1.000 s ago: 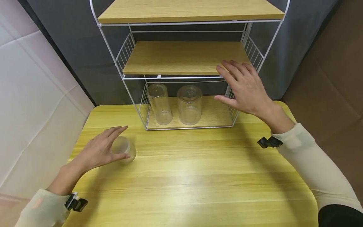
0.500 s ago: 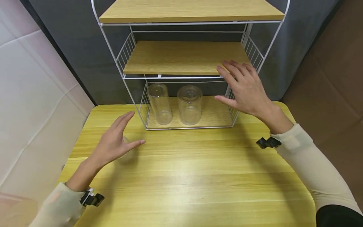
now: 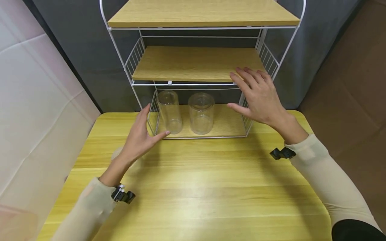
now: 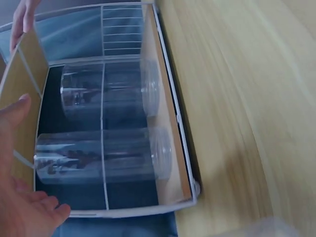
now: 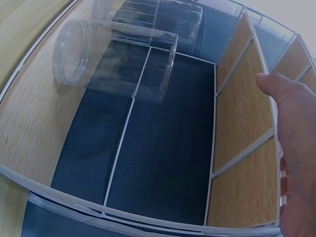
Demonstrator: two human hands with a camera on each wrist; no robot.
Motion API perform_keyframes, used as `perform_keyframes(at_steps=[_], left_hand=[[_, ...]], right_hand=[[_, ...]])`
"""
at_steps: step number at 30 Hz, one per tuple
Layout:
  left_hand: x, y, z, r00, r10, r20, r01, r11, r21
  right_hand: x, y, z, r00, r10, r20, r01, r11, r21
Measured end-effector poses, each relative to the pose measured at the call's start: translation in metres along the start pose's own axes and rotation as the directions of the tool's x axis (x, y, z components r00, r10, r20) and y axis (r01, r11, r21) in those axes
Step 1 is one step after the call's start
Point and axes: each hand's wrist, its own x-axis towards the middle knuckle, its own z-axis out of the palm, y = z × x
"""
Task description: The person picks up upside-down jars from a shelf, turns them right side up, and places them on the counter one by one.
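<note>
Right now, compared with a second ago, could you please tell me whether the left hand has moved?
Yes: in the head view the left hand has moved forward and to the right, closer to the shelf rack.

White wire rack with wooden shelves, standing at back of yellow wood-grain counter. Bottom shelf: tall clear jar on left, upright; wider clear jar just beside it, apart. Left hand at rack's left front corner, thumb and fingers spread, near tall jar; contact unclear. Right hand outstretched before right end of middle shelf. Clear round object on counter, mostly hidden behind left wrist.
</note>
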Motion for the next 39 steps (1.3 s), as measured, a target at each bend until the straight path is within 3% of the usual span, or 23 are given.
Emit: perform_keyframes(at_steps=[8,13,20,26,39], left_hand=[[0.024,0.009,0.02,0.994,-0.098,-0.046,0.094,0.992,-0.086],[0.042,0.013,0.032,0.988,-0.106,-0.111,0.093,0.989,-0.114],[0.057,0.012,0.043,0.967,-0.138,-0.216,0.108,0.983,-0.146],[0.065,0.009,0.05,0.948,-0.152,-0.278,0.104,0.978,-0.178],[0.074,0.007,0.055,0.925,-0.172,-0.338,0.099,0.97,-0.222]], right_hand=[[-0.001,0.0,0.002,1.0,0.008,0.004,-0.008,1.0,-0.001],[-0.002,0.0,0.003,1.0,0.008,0.0,-0.008,1.0,-0.017],[0.0,0.0,0.005,1.0,0.007,-0.001,-0.007,1.0,-0.018],[-0.001,0.001,0.005,1.0,0.012,-0.001,-0.012,1.0,-0.02],[0.0,0.001,0.005,1.0,0.014,-0.01,-0.014,1.0,-0.025]])
